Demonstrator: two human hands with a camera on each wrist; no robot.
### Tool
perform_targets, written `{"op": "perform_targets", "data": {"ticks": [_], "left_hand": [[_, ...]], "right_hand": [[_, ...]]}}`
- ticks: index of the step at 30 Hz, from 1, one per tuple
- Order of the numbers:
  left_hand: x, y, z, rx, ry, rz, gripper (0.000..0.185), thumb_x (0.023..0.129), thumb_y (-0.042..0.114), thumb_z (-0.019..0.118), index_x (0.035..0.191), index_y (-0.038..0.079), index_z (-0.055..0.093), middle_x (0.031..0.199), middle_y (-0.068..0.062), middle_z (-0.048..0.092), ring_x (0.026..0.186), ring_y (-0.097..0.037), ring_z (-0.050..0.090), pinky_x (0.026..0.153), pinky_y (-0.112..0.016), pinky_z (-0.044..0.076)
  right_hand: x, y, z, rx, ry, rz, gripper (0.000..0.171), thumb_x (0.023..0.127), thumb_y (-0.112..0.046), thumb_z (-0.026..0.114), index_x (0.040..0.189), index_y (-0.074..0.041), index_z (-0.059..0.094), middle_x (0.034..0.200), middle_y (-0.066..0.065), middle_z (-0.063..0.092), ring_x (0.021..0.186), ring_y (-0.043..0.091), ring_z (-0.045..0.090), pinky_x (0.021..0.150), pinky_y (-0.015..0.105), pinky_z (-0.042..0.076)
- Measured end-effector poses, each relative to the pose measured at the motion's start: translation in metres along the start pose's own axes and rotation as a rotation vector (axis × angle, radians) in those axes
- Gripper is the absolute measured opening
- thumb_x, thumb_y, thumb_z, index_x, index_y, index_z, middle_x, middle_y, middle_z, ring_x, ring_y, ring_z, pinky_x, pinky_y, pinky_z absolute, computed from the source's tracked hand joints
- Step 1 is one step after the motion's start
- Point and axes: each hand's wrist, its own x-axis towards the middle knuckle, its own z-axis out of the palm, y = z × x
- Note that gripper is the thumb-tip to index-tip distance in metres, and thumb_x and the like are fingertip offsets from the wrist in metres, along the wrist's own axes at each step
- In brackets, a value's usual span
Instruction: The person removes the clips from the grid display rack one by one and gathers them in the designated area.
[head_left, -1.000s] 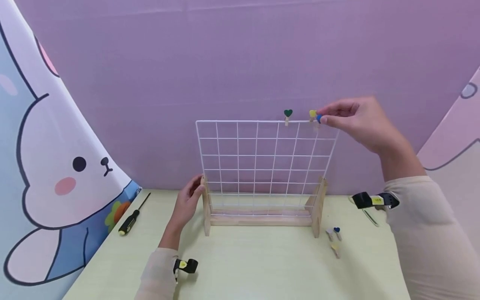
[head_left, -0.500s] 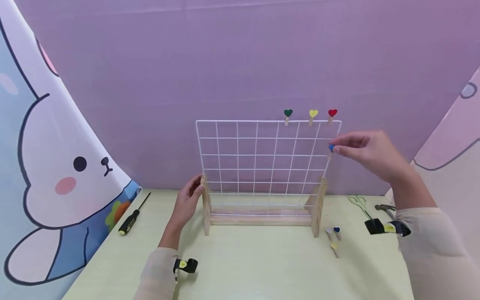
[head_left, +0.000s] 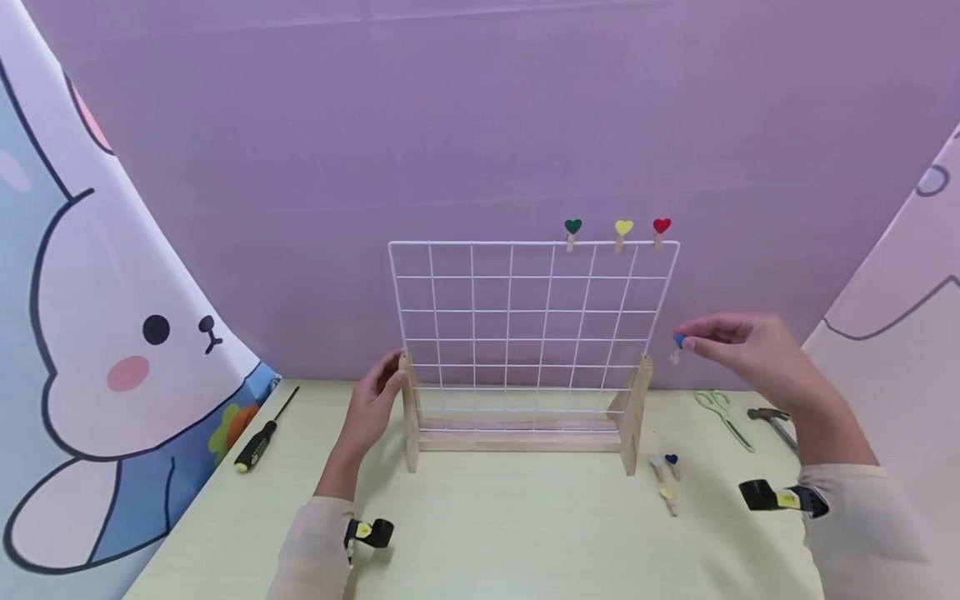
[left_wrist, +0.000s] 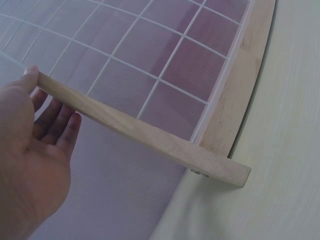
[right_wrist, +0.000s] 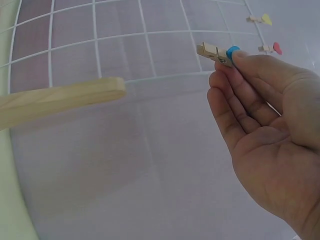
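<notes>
My right hand (head_left: 765,354) pinches a small wooden clothespin (right_wrist: 214,52) with a blue top between thumb and fingertips. It is in the air just right of the white wire grid (head_left: 510,312), apart from it. My left hand (head_left: 372,404) grips the top of the left wooden post (left_wrist: 125,122) of the grid's stand, thumb on one side and fingers on the other. On the grid's top bar sit a green heart clothespin (head_left: 573,227), a yellow heart clothespin (head_left: 624,227) and a red heart clothespin (head_left: 662,226), spaced along the right half.
Right of the stand lie a pale clothespin (head_left: 657,467), a dark blue heart clothespin (head_left: 672,461) and a yellow one (head_left: 667,497) on the table (head_left: 525,533). Green-handled scissors (head_left: 722,412) and a hammer (head_left: 772,419) lie farther right. A screwdriver (head_left: 258,442) lies at the left.
My right hand has come down and right from the grid's top bar, carrying the blue clothespin past the right edge and uncovering the red heart clothespin. My left hand has stayed on the post.
</notes>
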Motion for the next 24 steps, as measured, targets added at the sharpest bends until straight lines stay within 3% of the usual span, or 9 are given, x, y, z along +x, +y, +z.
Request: {"op": "perform_targets", "data": {"ticks": [7, 9, 11, 14, 16, 19, 24], "left_hand": [[0.0, 0.0, 0.0, -0.003, 0.002, 0.003, 0.045, 0.108, 0.02, 0.055, 0.15, 0.004, 0.05, 0.141, -0.023, 0.059, 0.116, 0.002, 0.059, 0.099, -0.008, 0.049], [0.0, 0.001, 0.0, -0.004, 0.001, 0.005, 0.045, 0.108, 0.02, 0.055, 0.15, 0.005, 0.05, 0.141, -0.022, 0.059, 0.116, 0.001, 0.059, 0.1, -0.008, 0.049], [0.0, 0.001, 0.001, -0.004, 0.0, 0.009, 0.045, 0.108, 0.02, 0.055, 0.15, 0.005, 0.05, 0.142, -0.022, 0.059, 0.117, 0.001, 0.058, 0.1, -0.008, 0.049], [0.001, 0.001, 0.001, -0.002, -0.001, 0.01, 0.045, 0.108, 0.02, 0.055, 0.15, 0.005, 0.05, 0.142, -0.022, 0.059, 0.117, 0.001, 0.058, 0.101, -0.008, 0.049], [0.001, 0.001, 0.001, -0.003, 0.0, 0.012, 0.045, 0.108, 0.02, 0.055, 0.15, 0.005, 0.05, 0.142, -0.022, 0.059, 0.117, 0.002, 0.058, 0.1, -0.008, 0.049], [0.001, 0.001, 0.001, -0.005, -0.004, 0.014, 0.045, 0.108, 0.02, 0.055, 0.15, 0.005, 0.05, 0.142, -0.022, 0.059, 0.117, 0.001, 0.059, 0.1, -0.009, 0.049], [0.001, -0.002, 0.0, -0.004, -0.005, 0.011, 0.045, 0.108, 0.021, 0.055, 0.151, 0.006, 0.05, 0.142, -0.021, 0.059, 0.116, -0.001, 0.059, 0.099, -0.009, 0.05]], "right_hand": [[-0.013, 0.012, 0.009, 0.005, -0.035, 0.029, 0.028, 0.099, -0.032, 0.071, 0.12, -0.014, 0.075, 0.111, -0.006, 0.078, 0.098, -0.001, 0.069, 0.079, 0.015, 0.057], [-0.017, 0.017, 0.011, 0.017, -0.048, 0.036, 0.028, 0.099, -0.033, 0.071, 0.12, -0.013, 0.075, 0.109, -0.006, 0.078, 0.089, -0.001, 0.067, 0.068, 0.017, 0.056], [-0.02, 0.023, 0.013, 0.02, -0.058, 0.042, 0.028, 0.099, -0.033, 0.071, 0.119, -0.014, 0.075, 0.107, -0.009, 0.078, 0.088, -0.001, 0.067, 0.068, 0.017, 0.055], [-0.025, 0.033, 0.018, 0.016, -0.069, 0.037, 0.026, 0.099, -0.031, 0.071, 0.118, -0.014, 0.075, 0.108, -0.006, 0.078, 0.089, -0.003, 0.068, 0.069, 0.015, 0.056], [-0.028, 0.039, 0.021, 0.002, -0.072, 0.022, 0.024, 0.099, -0.028, 0.071, 0.117, -0.013, 0.076, 0.11, -0.004, 0.078, 0.098, -0.004, 0.069, 0.08, 0.013, 0.056], [-0.034, 0.049, 0.025, -0.003, -0.08, 0.019, 0.022, 0.099, -0.024, 0.071, 0.117, -0.012, 0.076, 0.111, -0.001, 0.078, 0.097, -0.006, 0.068, 0.08, 0.013, 0.057], [-0.044, 0.064, 0.034, 0.028, -0.095, 0.022, 0.021, 0.098, -0.019, 0.073, 0.116, -0.009, 0.077, 0.109, -0.009, 0.077, 0.097, -0.008, 0.068, 0.08, 0.012, 0.056]]}}
